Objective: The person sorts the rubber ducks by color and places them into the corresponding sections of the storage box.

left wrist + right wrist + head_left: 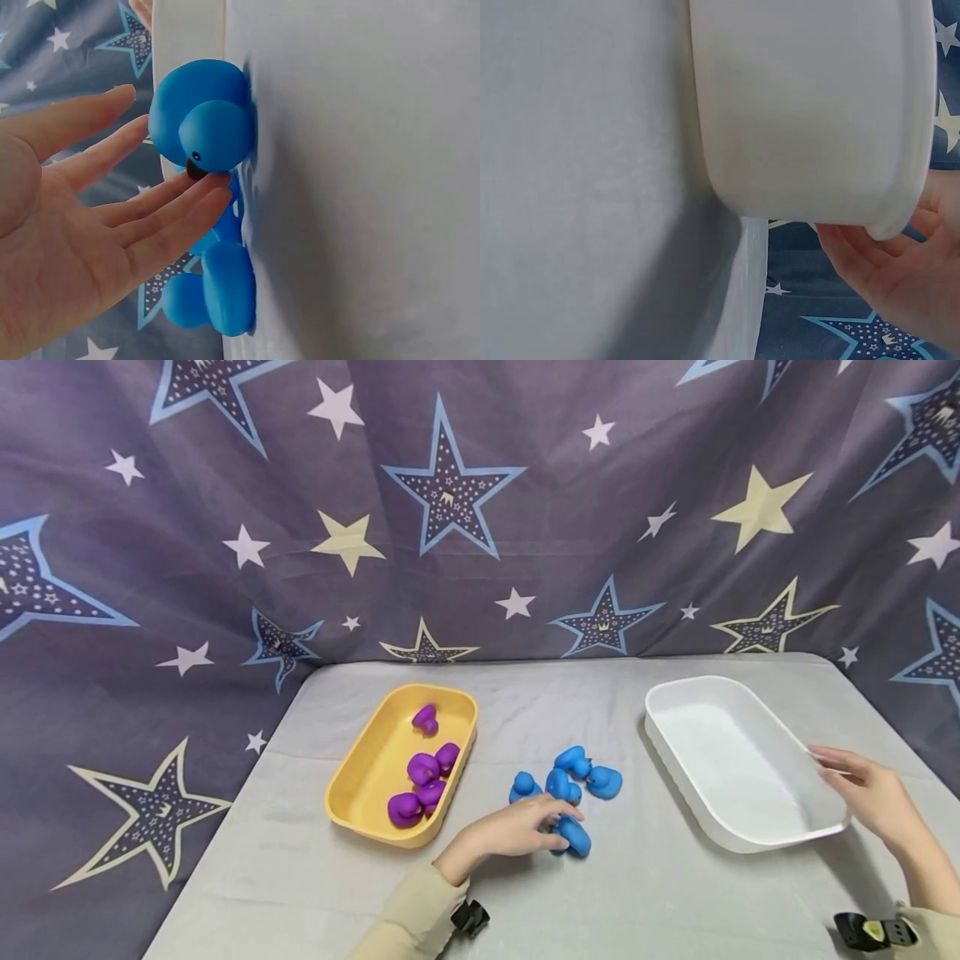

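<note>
The nearest blue duck is lying on the surface, just beside the left hand. Around it the fingers are held extended and spread, with nothing gripped. In the left wrist view its dark beak is seen right at the fingertips; whether it is touched cannot be told for certain. Four other blue ducks are grouped close together on the surface, just beyond the left hand.

The rim of the white tray is grasped at its right side by the right hand; in the right wrist view some fingers are placed against the outside of the wall, and the rim is held between them and the rest of the hand. The white tray is positioned on the right of the surface, well apart from the yellow tray on the left. In the yellow tray five purple ducks are contained: four are bunched toward the near end and one is set apart toward the far end.

Beige sleeves are worn on both arms. Behind the surface a dark, star-printed fabric is hung.
</note>
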